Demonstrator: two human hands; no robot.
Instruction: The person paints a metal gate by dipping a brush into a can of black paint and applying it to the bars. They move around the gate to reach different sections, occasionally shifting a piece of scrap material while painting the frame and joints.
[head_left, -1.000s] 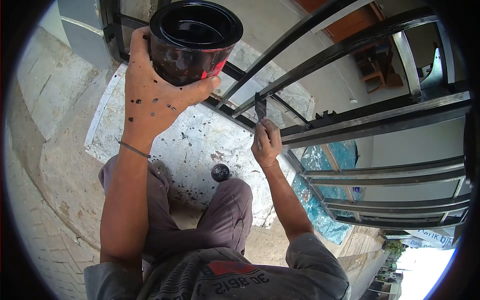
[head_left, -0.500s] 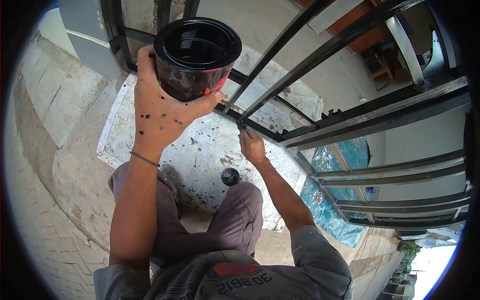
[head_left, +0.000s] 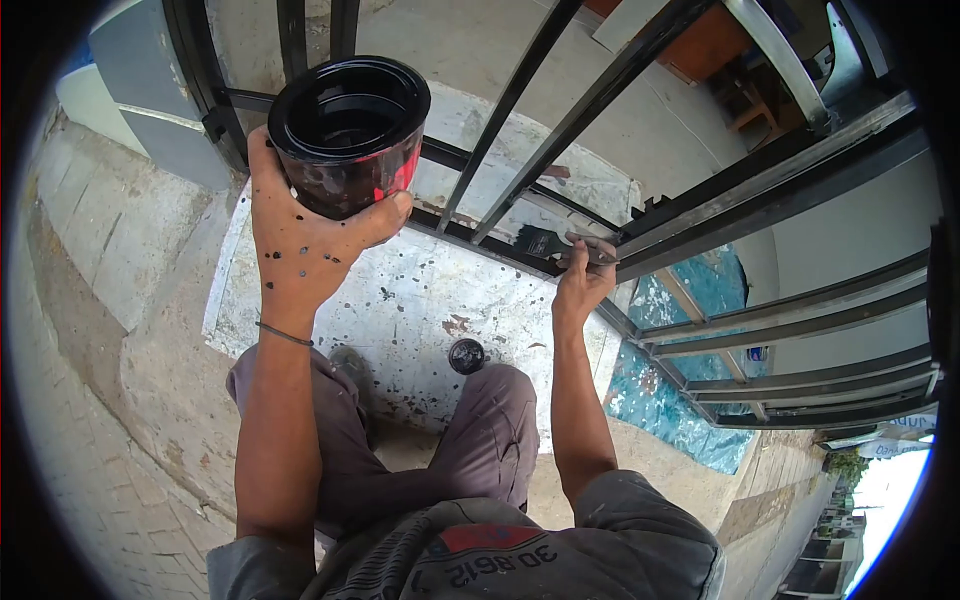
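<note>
My left hand [head_left: 310, 235], spotted with black drops, is wrapped round a paint can [head_left: 345, 185] with black paint coating its rim and inside. The can is held up in front of the metal gate [head_left: 560, 155], its mouth facing me. Further right, my right hand [head_left: 585, 280] grips the handle of a paintbrush [head_left: 545, 243]. The brush's dark bristles point left and overlap the lower rail of the gate. Much of the gate is black, while some bars on the right show bare grey metal.
A paint-spattered white board [head_left: 410, 290] lies on the ground under the gate. On it stands a small round dark container [head_left: 466, 356] by my knee. Blue sheeting [head_left: 660, 385] covers ground at the right. Grey panels [head_left: 155, 95] stand at upper left.
My right hand has moved right and up along the lower rail, bringing the brush into plain view. My left hand and the can have shifted slightly left and down in the view.
</note>
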